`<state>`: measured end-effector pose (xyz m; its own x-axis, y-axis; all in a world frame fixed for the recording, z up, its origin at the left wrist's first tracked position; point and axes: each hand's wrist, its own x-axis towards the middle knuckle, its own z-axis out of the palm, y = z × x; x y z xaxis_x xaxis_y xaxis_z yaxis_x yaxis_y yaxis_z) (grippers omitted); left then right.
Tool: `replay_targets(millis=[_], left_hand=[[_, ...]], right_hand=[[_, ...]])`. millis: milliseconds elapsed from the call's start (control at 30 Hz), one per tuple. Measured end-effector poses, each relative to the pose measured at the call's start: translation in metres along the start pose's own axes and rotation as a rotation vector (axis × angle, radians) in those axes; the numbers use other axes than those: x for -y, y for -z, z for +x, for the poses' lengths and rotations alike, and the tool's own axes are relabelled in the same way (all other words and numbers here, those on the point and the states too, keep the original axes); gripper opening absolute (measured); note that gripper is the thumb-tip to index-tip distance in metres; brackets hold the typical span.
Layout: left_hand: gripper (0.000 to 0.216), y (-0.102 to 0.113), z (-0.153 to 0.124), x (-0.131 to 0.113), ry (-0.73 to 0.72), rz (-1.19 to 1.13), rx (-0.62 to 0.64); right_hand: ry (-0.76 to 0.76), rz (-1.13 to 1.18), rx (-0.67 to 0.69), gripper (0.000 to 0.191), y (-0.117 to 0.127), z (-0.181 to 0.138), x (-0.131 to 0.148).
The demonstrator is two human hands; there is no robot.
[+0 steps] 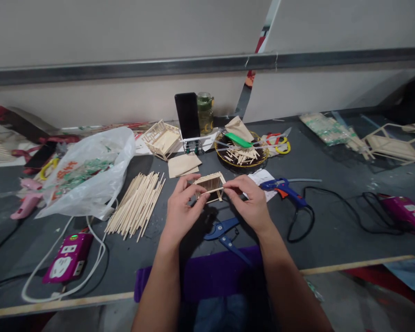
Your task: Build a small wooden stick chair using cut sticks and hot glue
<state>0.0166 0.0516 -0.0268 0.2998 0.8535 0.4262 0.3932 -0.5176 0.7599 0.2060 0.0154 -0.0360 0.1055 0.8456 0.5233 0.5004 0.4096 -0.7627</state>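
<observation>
My left hand [186,205] and my right hand [247,198] are closed in a pinch at either end of a short wooden stick [214,189]. The stick lies across the near side of a small box-like frame of wooden sticks [222,177]. Fingers of my left hand also reach the frame's left edge and hide part of it. Below my hands, blue-handled cutting pliers [224,228] rest on the dark table. Right of my right hand lies a blue glue gun [285,189] with an orange trigger, on a white paper.
Loose sticks [134,205] lie left, beside a white plastic bag [90,175]. Behind stand a finished-looking stick frame [162,140], a phone [187,115], a green-lidded jar [205,113] and a basket [224,161] of stick pieces. Cords run to purple power boxes [69,258] at both sides.
</observation>
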Motion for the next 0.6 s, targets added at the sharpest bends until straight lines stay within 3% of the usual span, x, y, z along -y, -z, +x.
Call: replay_targets(millis=[300,600], left_hand=[[0.004,0.0006,-0.0006,-0.0013,0.014,0.013,0.021],[0.002,0.0002,-0.0006,-0.0015,0.001,0.023,0.017]], right_hand=[[0.134,-0.211,-0.032,0.014,-0.0031,0.0013,0.0032],[0.127,-0.194,-0.048,0.013,-0.0050,-0.0001,0.0027]])
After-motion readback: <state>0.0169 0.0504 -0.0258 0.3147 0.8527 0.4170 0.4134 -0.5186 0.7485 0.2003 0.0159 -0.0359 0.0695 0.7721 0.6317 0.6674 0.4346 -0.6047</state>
